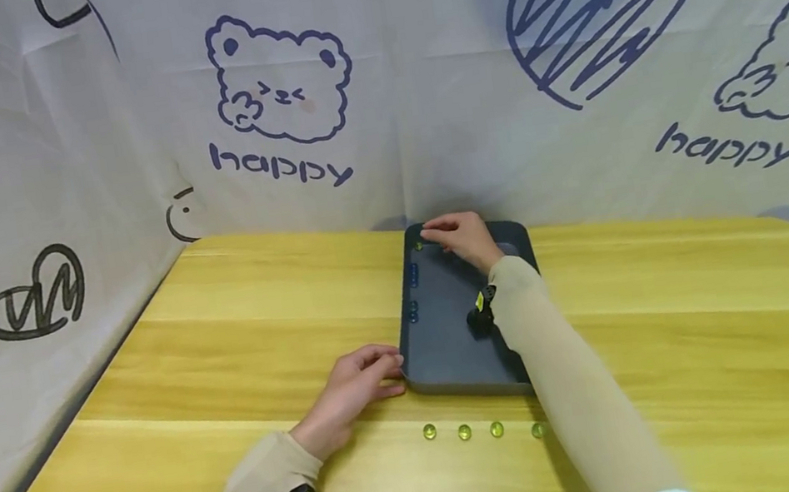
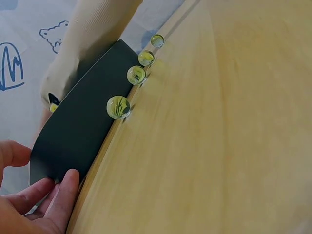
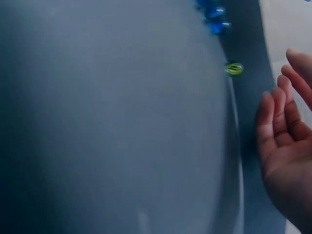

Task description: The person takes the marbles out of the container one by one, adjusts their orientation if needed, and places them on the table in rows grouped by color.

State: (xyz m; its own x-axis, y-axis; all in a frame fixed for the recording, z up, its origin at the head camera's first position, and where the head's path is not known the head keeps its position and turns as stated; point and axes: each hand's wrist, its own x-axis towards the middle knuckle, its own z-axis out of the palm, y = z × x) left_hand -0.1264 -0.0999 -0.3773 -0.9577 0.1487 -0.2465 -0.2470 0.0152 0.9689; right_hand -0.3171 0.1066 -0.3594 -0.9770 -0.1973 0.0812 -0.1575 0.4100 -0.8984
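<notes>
A dark grey tray (image 1: 448,356) lies on the wooden table. My left hand (image 1: 354,390) holds the tray at its near left corner; in the left wrist view the thumb (image 2: 14,153) and fingers (image 2: 68,190) touch its outer sides. My right hand (image 1: 465,238) is over the tray's far left corner, fingers loosely bent. Beside its fingertips, a yellow-green marble (image 1: 419,247) sits in the tray. The right wrist view shows this marble (image 3: 234,68) apart from the fingers, and nothing in the hand. Several blue marbles (image 1: 414,275) lie along the tray's left wall.
Several yellow-green marbles (image 1: 464,432) stand in a row on the table (image 1: 678,324) in front of the tray, below the right forearm. A white cloth (image 1: 435,106) with drawings hangs behind the table and along its left side.
</notes>
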